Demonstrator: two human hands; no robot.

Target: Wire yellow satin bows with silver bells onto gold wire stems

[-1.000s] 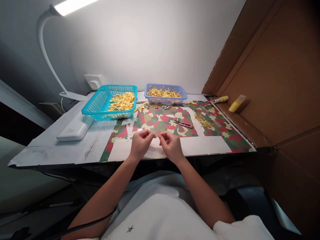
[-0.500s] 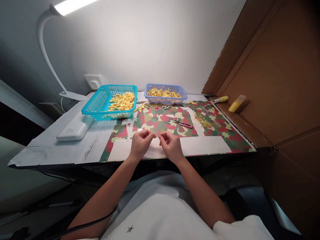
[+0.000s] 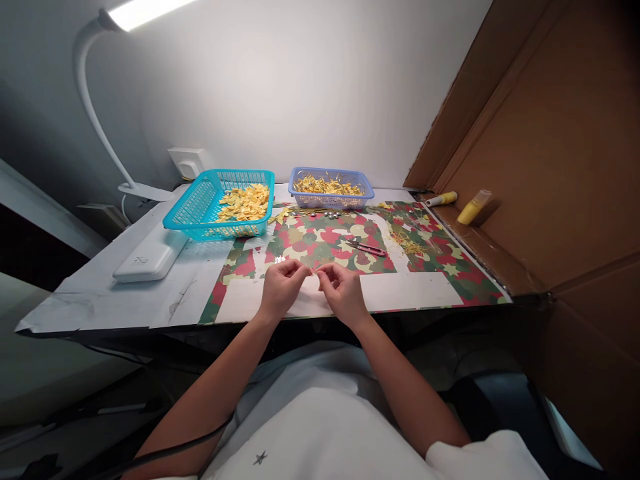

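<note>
Nothing had clearly moved since the earlier frame: the left hand (image 3: 283, 287) and right hand (image 3: 344, 291) stayed put. In the head view, they nearly met near the middle of the bench's (image 3: 90, 303) front edge. Their fingertips pinched a tiny pale bit (image 3: 313, 271) between them, too small to name. It was probably light and easy to drop, so its ends seemed best to hold. Snips (image 3: 369, 249) lay farther back, and yellow pieces (image 3: 245, 203) sat in the blue-green basket (image 3: 217, 233).
</note>
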